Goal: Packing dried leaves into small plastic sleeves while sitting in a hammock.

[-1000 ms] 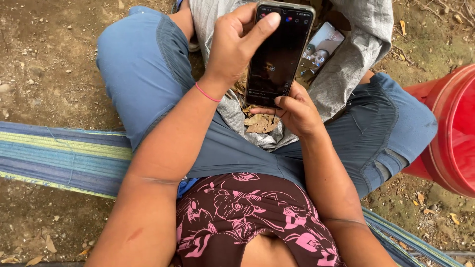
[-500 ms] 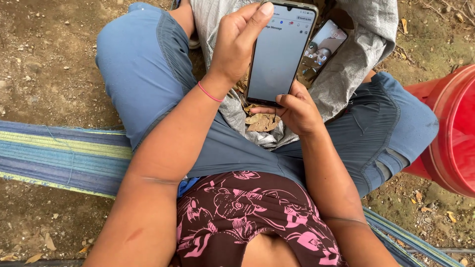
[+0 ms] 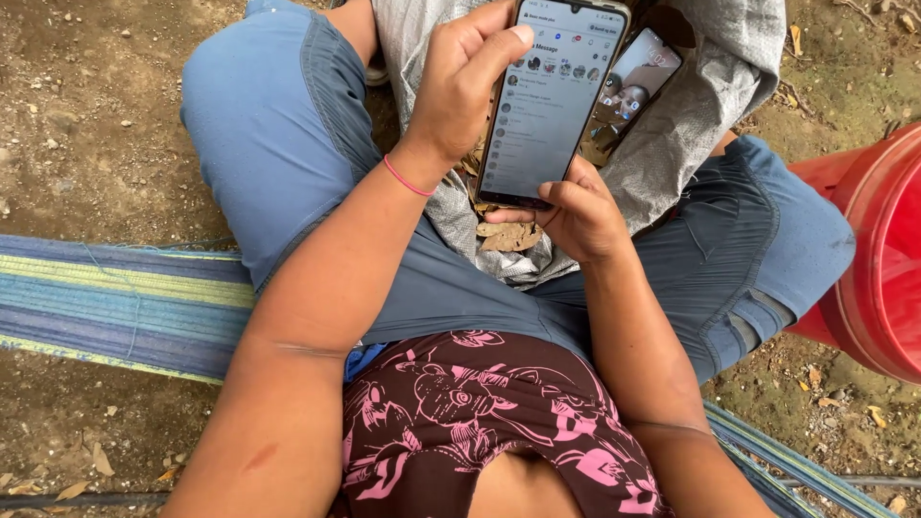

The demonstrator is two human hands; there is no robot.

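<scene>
- The phone (image 3: 552, 101) stands up between both hands over the lap, its long axis running from the lower hand up and slightly right toward the top edge of the view, lit screen facing the wearer.
- The left hand (image 3: 460, 86) wraps the phone's left edge, fingers closed round the back as far as can be seen, thumb laid across the top left of the screen.
- The right hand (image 3: 576, 216) cups the phone's bottom end from below, curled shut on it; its thumb rests at the lower edge.
- Both hands touch the phone; the left sits higher along its length, the right at its near end, so the left thumb is the one nearer the screen's upper rows.
- A second phone (image 3: 638, 82) lies just right of the first, on grey cloth (image 3: 710, 105) spread across the lap, touched by neither hand.
- Dry leaves (image 3: 508, 235) lie on the cloth just below the right hand.
- A red bucket (image 3: 883, 249) stands well to the right; a striped hammock (image 3: 115, 302) runs under the legs.
</scene>
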